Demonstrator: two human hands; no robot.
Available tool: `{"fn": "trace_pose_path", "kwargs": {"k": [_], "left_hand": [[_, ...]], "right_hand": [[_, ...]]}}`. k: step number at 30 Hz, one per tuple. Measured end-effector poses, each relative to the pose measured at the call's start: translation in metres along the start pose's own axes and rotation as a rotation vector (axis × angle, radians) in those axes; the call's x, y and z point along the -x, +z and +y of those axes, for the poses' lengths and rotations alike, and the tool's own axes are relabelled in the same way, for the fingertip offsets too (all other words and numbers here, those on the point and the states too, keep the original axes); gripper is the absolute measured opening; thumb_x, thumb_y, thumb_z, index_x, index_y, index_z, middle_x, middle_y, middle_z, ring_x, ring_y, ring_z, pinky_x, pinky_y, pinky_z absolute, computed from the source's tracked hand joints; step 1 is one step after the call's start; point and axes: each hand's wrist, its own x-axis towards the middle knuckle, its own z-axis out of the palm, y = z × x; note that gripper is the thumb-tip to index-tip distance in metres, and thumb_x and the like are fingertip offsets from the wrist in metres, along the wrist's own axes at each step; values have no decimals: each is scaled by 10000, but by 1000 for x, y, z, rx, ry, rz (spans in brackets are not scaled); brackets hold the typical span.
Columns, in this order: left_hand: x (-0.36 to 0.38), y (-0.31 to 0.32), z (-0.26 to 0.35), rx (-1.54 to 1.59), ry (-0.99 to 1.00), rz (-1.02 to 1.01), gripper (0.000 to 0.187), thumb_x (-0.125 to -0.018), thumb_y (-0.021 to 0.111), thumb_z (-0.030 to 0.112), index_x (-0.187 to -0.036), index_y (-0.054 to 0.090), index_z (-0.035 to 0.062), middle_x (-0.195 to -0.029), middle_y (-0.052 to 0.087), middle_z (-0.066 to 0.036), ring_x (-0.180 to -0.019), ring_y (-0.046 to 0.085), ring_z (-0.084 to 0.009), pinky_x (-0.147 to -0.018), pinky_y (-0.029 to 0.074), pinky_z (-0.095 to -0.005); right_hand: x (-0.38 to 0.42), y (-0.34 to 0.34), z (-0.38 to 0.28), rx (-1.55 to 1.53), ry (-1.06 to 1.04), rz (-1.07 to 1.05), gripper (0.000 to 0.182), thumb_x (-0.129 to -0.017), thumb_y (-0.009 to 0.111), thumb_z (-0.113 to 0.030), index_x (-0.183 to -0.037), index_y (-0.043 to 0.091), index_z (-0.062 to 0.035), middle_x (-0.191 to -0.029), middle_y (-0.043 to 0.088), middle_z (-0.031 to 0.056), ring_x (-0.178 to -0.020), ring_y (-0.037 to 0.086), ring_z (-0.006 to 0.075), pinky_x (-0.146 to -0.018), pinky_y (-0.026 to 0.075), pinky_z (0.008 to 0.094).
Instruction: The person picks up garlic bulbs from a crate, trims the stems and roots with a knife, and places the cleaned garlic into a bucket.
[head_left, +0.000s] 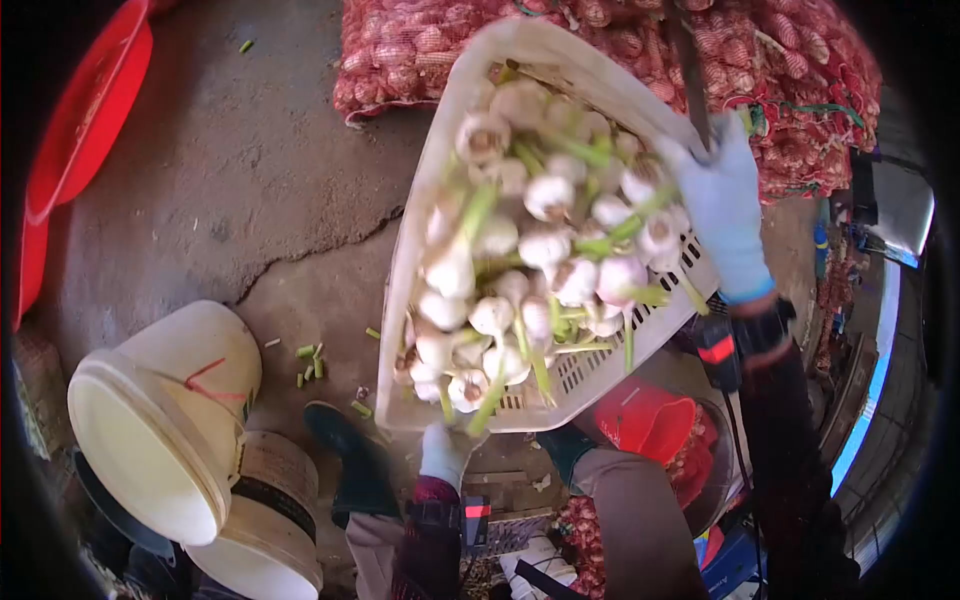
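Observation:
A white plastic crate (405, 290) is tilted in front of me, filled with garlic bulbs (545, 250) that have short green stems. At the crate's near rim is my left hand (445, 453), in a pale glove, its fingers closed over the edge and partly hidden. My right hand (727, 210), gloved in white and light blue, is closed at the crate's right rim. A long dark knife blade (688, 75) sticks up from this same hand; its handle is hidden. Motion blurs the crate's far end and the right hand.
Red mesh sacks of garlic (400, 50) lie beyond the crate. White buckets (150, 420) stand at the left, with a red basin (95, 110) farther off. A red bucket (650, 420) is by my knee. Cut stem pieces (312, 362) litter the cracked concrete floor (230, 190).

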Motion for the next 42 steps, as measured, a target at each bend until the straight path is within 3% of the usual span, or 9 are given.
{"fn": "trace_pose_path", "kwargs": {"k": [6,8,9,11,13,19,27,39,42], "left_hand": [[65,-12,44,-272,217,-3,298,-873,502,191,-1137,538,57,-1003,563,-99,-939,568,-296,-909,452,-547],[126,26,55,-128,274,-253,327,-863,513,151,-1171,526,42,-986,578,-68,-884,598,-232,-887,483,-509],[149,52,51,-220,328,-9,352,-882,512,129,-1219,513,31,-1043,588,-77,-917,605,-217,-859,512,-467],[123,11,36,-766,650,115,395,-895,538,103,-1279,486,26,-1103,587,-81,-972,606,-207,-834,526,-409],[114,23,32,-709,525,153,400,-898,565,105,-1282,490,21,-1099,598,-69,-987,601,-185,-839,523,-374],[71,30,47,-1184,631,2,401,-847,699,81,-1216,571,-13,-1010,649,-36,-880,602,-112,-801,482,-232],[113,48,124,-1441,318,64,132,-847,623,-2,-978,617,-17,-818,629,-27,-767,600,-102,-688,482,-220],[208,3,124,-1548,1130,97,200,-861,590,106,-1020,614,-13,-967,627,-48,-919,576,-119,-858,451,-258],[268,-34,95,-1530,1342,112,204,-874,593,105,-1044,622,-4,-975,644,-56,-940,596,-132,-881,463,-286]], "right_hand": [[-15,-4,-24,207,-224,-92,360,-886,659,-196,-1147,546,24,-1050,667,122,-953,643,166,-772,499,282],[-1,-15,-23,-458,69,-81,373,-849,703,-154,-1137,498,-33,-903,594,0,-635,496,32,-473,388,189],[16,-21,-19,-648,14,20,271,-869,627,-26,-1115,528,-80,-869,579,-5,-631,549,60,-451,443,196],[47,-59,13,-358,-69,22,340,-927,595,-222,-1158,578,27,-1112,661,134,-997,651,204,-809,500,292],[100,-84,31,-254,-135,-47,306,-945,548,-180,-1148,606,42,-1088,662,146,-1031,645,225,-844,495,297],[276,-90,46,-367,753,-60,200,-900,602,-203,-916,627,-5,-868,645,110,-594,587,160,-551,479,276],[368,-48,50,-643,1101,-273,242,-838,673,-181,-884,521,1,-631,566,101,-514,539,151,-465,429,264],[440,-29,31,-461,778,-179,258,-781,558,-19,-1033,502,-34,-837,590,80,-568,500,86,-526,422,218],[493,-43,33,-618,682,-58,548,-833,560,4,-1334,339,20,-826,582,85,-537,465,68,-499,393,199]]}}
